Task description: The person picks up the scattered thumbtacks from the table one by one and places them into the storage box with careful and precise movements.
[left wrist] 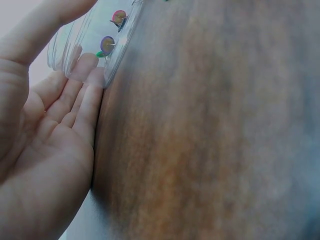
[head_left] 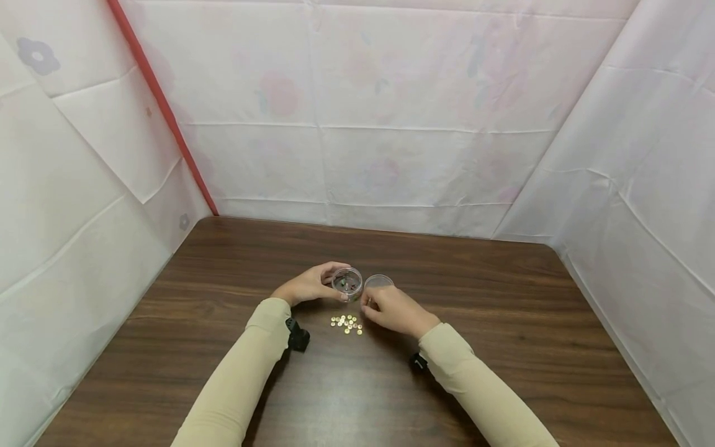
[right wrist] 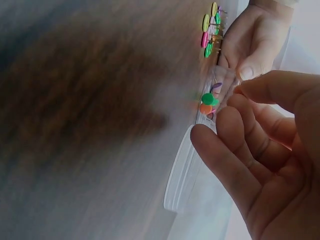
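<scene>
In the head view, my left hand (head_left: 309, 286) holds a round clear plastic container (head_left: 360, 287) at its left side, thumb in front and fingers behind. Several coloured thumbtacks (left wrist: 107, 45) show through its wall in the left wrist view. My right hand (head_left: 398, 309) is just right of the container, its fingers bent. In the right wrist view its thumb and forefinger tips come together close to the container; whether something small is between them is hidden. Several thumbtacks (head_left: 347, 323) lie loose on the table in front of the container, pins pointing up.
A clear round lid (right wrist: 177, 175) lies on the table to the right of the container, partly behind my right hand. The dark wood table (head_left: 480, 273) is bordered by white patterned sheets (head_left: 391, 167) at the back and both sides.
</scene>
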The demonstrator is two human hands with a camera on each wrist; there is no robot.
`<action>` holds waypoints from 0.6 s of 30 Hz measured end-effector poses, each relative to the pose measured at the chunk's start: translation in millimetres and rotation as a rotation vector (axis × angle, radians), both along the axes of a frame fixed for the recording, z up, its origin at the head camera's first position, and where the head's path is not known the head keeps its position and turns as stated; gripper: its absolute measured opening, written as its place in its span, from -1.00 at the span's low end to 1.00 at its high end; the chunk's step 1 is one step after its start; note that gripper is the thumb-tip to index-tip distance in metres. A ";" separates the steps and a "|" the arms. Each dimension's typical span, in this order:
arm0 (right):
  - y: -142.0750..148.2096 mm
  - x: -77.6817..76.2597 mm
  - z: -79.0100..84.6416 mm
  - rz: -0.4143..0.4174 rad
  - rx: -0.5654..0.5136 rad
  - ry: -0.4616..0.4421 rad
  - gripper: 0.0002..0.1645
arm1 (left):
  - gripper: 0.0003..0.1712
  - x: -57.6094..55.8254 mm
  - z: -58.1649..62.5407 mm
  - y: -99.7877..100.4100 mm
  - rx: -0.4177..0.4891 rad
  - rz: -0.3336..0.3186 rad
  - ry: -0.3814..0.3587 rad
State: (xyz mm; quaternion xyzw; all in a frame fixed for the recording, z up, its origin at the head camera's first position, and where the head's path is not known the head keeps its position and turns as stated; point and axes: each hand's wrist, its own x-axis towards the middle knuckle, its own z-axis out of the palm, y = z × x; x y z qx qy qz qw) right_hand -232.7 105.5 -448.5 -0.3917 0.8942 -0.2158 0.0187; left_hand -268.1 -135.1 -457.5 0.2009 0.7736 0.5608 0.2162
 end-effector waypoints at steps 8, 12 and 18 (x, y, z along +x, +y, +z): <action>-3.0 5.6 -3.8 0.081 0.023 -0.031 -0.94 | -0.15 0.2 -2.1 -1.4 -0.013 0.007 0.010; -4.4 8.4 -3.0 0.094 0.029 -0.055 -0.92 | -0.16 0.2 -2.4 -1.2 -0.008 0.007 0.009; -4.8 10.9 -2.3 0.102 0.045 -0.074 -0.91 | -0.16 0.0 -3.3 -0.8 -0.011 0.005 0.010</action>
